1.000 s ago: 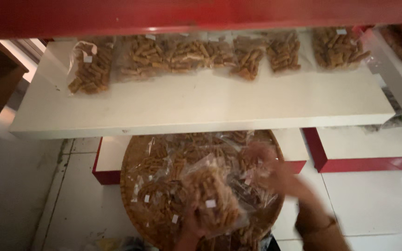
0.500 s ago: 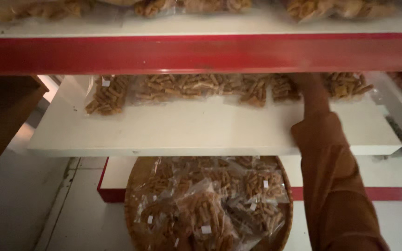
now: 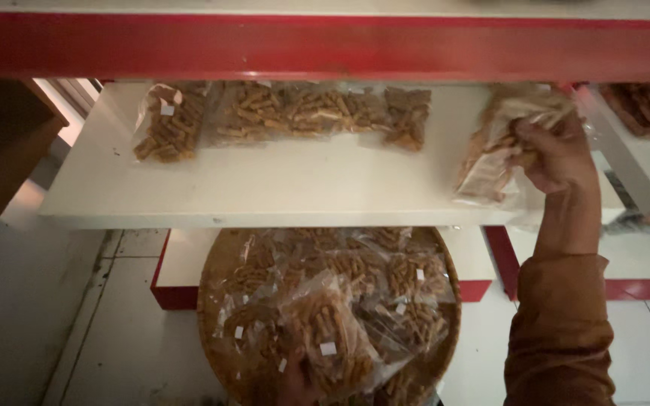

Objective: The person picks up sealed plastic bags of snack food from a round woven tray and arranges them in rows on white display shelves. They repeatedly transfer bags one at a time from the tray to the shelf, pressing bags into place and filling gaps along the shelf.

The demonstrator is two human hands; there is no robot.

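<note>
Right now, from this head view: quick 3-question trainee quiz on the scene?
1. True or false: the right hand grips a clear bag of snack sticks over the white shelf.
2. Where do the other loose bags sit below the shelf? A) round woven tray B) red bucket C) bare floor
3. Fill in: the shelf's front edging above is coloured ____.

Key: 1 true; 2 A; 3 red. The left hand cannot be made out clearly at the bottom edge.
</note>
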